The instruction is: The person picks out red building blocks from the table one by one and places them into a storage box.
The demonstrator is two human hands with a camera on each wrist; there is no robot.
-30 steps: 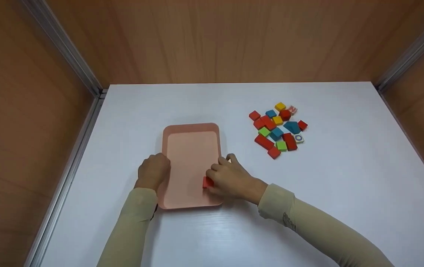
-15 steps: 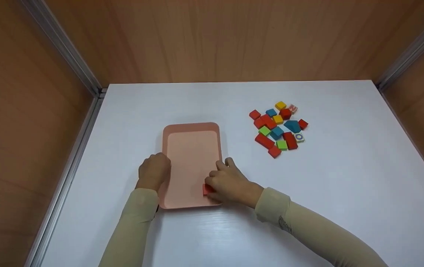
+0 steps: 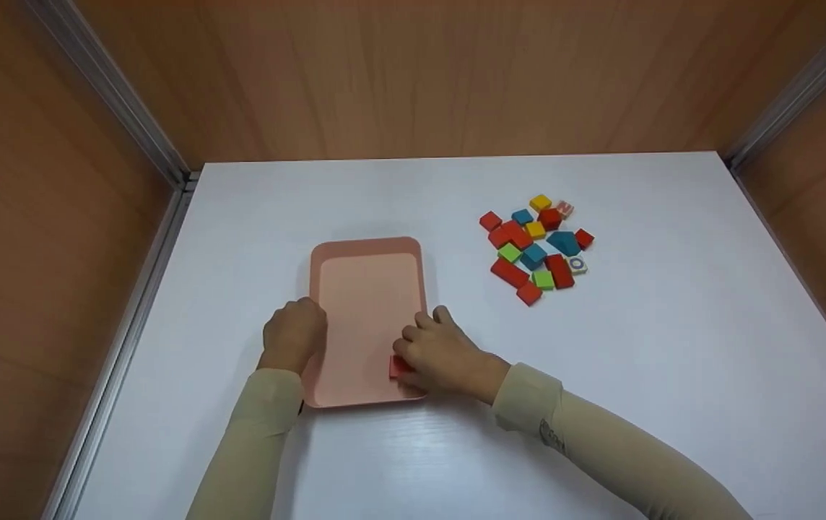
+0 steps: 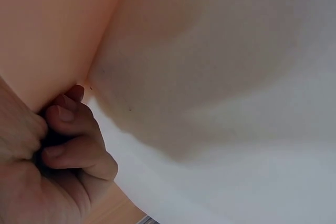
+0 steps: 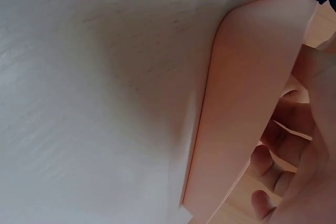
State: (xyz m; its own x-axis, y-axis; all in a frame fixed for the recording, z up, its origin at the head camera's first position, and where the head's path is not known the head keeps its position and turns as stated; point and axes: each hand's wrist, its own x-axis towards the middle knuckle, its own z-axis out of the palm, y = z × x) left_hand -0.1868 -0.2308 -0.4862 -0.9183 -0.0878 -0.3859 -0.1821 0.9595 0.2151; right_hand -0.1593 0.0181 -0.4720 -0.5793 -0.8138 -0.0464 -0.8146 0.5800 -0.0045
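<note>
In the head view a pink rectangular tray (image 3: 366, 247) lies on the white table. My left hand (image 3: 293, 334) grips its left side, and the left wrist view has those fingers (image 4: 79, 153) curled in against the tray's outer wall. Reaching over the right rim, my right hand (image 3: 445, 354) holds a red block (image 3: 394, 367) low in the tray's near right corner; much of the block is hidden behind the fingers. In the right wrist view the tray's outer wall (image 5: 247, 93) stands between the camera and my right fingertips, and the block does not show there.
Right of the tray a loose cluster of toy blocks lies on the table, among them a long red block (image 3: 510, 272), a green block (image 3: 543, 280), a yellow block (image 3: 541, 203) and a blue block (image 3: 533, 257). Wooden panels (image 3: 420, 79) enclose the table's back and sides.
My right hand has shifted the red block a little toward the tray's near edge, mostly in the first half second. The left hand stays at the tray's left side.
</note>
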